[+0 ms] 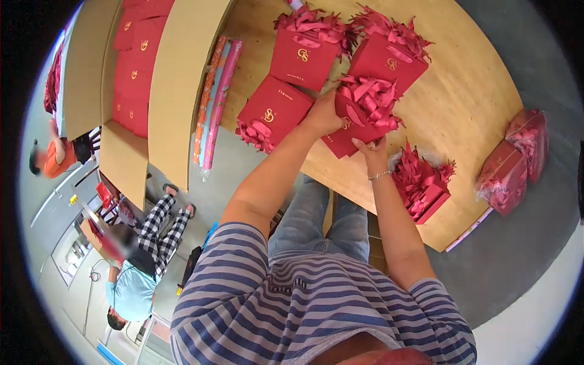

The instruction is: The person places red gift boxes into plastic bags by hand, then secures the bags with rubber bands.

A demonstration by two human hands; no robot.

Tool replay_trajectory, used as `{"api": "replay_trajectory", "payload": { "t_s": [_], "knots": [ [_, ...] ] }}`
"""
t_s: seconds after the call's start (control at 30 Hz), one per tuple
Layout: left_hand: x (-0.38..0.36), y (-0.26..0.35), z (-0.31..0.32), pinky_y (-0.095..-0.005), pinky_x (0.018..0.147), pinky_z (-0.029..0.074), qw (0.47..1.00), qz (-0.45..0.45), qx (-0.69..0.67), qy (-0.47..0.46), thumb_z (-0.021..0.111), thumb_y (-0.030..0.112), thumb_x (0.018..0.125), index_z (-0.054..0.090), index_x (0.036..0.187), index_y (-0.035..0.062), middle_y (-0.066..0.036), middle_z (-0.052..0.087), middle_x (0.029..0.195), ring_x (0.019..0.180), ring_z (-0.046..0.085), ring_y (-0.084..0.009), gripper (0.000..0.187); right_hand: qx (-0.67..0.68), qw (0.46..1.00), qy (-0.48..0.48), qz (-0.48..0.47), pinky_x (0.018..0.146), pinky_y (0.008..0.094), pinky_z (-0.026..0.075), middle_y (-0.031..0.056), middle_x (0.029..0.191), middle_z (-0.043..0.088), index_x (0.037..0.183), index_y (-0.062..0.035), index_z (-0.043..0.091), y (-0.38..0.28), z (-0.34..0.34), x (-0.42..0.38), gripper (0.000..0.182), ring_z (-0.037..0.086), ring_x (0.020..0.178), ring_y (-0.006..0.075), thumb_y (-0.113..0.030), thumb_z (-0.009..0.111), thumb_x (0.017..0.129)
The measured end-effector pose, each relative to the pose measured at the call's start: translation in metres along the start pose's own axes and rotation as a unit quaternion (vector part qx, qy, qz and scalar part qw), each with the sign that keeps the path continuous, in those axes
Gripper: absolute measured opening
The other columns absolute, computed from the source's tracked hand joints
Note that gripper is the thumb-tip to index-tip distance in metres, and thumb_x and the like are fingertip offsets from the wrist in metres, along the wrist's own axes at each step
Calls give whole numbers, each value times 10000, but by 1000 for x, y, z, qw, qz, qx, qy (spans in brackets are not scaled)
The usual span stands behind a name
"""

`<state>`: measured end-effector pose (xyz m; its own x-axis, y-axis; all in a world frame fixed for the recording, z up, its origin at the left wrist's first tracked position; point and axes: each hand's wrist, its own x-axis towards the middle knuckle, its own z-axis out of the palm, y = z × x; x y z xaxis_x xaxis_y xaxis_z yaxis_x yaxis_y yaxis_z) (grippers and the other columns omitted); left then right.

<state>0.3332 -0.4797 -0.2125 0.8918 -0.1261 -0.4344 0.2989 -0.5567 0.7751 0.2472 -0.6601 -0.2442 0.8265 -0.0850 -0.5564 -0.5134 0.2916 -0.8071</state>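
Both of my hands are on a stack of red gift bags (pixel 359 120) with pink-red ribbons, over the wooden table (pixel 474 85). My left hand (pixel 327 114) grips its left side, fingers partly hidden behind the bags. My right hand (pixel 372 152) holds the lower right edge, thumb on the front. Behind the held stack lie more red bags with gold lettering: one pile at the upper left (pixel 301 58), one at the upper right (pixel 389 64) and one at the left (pixel 274 112). Right of my right wrist stands another ribboned bundle (pixel 423 185) in clear plastic.
An open cardboard box (pixel 176 79) of red bags stands on the left, beside patterned rolls (pixel 216 109). Plastic-wrapped red bundles (pixel 505 173) lie beyond the table's right edge. Two people, one in orange (pixel 58 159) and one in light blue (pixel 134 289), are at the far left.
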Motion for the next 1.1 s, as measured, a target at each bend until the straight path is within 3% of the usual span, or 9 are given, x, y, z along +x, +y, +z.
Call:
{"api": "replay_trajectory", "payload": {
  "t_s": [0.23, 0.37, 0.4, 0.57, 0.63, 0.73, 0.83, 0.87, 1.1],
  "knots": [
    [21, -19, 4, -326, 998, 394, 961, -71, -221, -150, 830, 99, 576, 405, 1313, -3, -132, 544, 1252, 1139, 527, -243, 857, 79, 992, 30, 91, 993, 355, 424, 110, 1260, 500, 1335, -38, 332, -2, -17, 16, 839, 514, 1145, 242, 117, 755, 627],
    [17, 14, -11, -326, 954, 420, 968, -112, -151, -166, 810, 38, 568, 506, 1219, -1, -95, 603, 1159, 1066, 560, -204, 719, 97, 988, 10, 117, 966, 374, 445, 114, 1255, 512, 1326, -35, 354, -5, -23, 13, 850, 527, 1122, 248, 142, 751, 596],
    [26, -11, 0, -333, 948, 424, 925, -118, -244, -267, 818, 39, 552, 528, 1192, 3, -98, 606, 1152, 1059, 561, -216, 704, 87, 989, -2, 120, 962, 378, 449, 116, 1259, 510, 1326, -31, 353, -4, -25, 11, 858, 527, 1121, 249, 143, 755, 588],
    [2, -27, 12, -343, 984, 397, 977, -20, -85, -194, 846, 109, 558, 519, 1205, 14, -136, 561, 1219, 1115, 527, -221, 731, 81, 995, 2, 63, 948, 350, 469, 107, 1234, 529, 1322, -21, 353, -11, -30, -21, 796, 521, 1149, 231, 139, 715, 632],
    [-23, -15, 8, -363, 1044, 342, 995, 13, 4, -97, 863, 187, 578, 448, 1293, 33, -144, 501, 1283, 1191, 476, -234, 841, -222, 974, -16, -35, 935, 335, 465, 112, 1217, 538, 1330, -13, 320, -11, -44, -34, 797, 526, 1143, 221, 84, 739, 659],
    [-52, -9, 4, -373, 1089, 278, 986, 129, -39, -98, 841, 222, 629, 433, 1331, 93, -109, 467, 1320, 1242, 432, -276, 822, -238, 960, -85, -123, 933, 331, 449, 113, 1205, 557, 1304, -4, 354, -50, -35, -60, 757, 547, 1108, 227, -10, 775, 675],
    [-61, -19, 12, -461, 1074, 280, 942, 293, 137, -93, 725, 376, 723, 535, 1259, 133, -105, 525, 1276, 1201, 476, -289, 618, -605, 717, -142, -316, 938, 347, 434, 119, 1224, 543, 1308, -25, 399, -55, -55, -60, 757, 537, 1105, 247, -118, 795, 671],
    [-60, -29, 19, -428, 1058, 313, 931, 313, 168, -86, 742, 281, 704, 513, 1256, 112, -101, 533, 1259, 1186, 487, -270, 621, -448, 870, -137, -152, 986, 390, 400, 133, 1242, 524, 1272, -65, 476, -36, -56, -52, 721, 482, 1165, 307, -193, 806, 644],
    [-53, -33, 35, -382, 1014, 387, 956, 260, -87, -109, 721, 154, 766, 465, 1268, 93, -84, 542, 1239, 1143, 520, -238, 567, -608, 764, -149, -155, 1107, 438, 238, 194, 1447, 284, 1215, -78, 567, -60, -61, -49, 668, 270, 1323, 397, -363, 786, 652]
  ]
}}
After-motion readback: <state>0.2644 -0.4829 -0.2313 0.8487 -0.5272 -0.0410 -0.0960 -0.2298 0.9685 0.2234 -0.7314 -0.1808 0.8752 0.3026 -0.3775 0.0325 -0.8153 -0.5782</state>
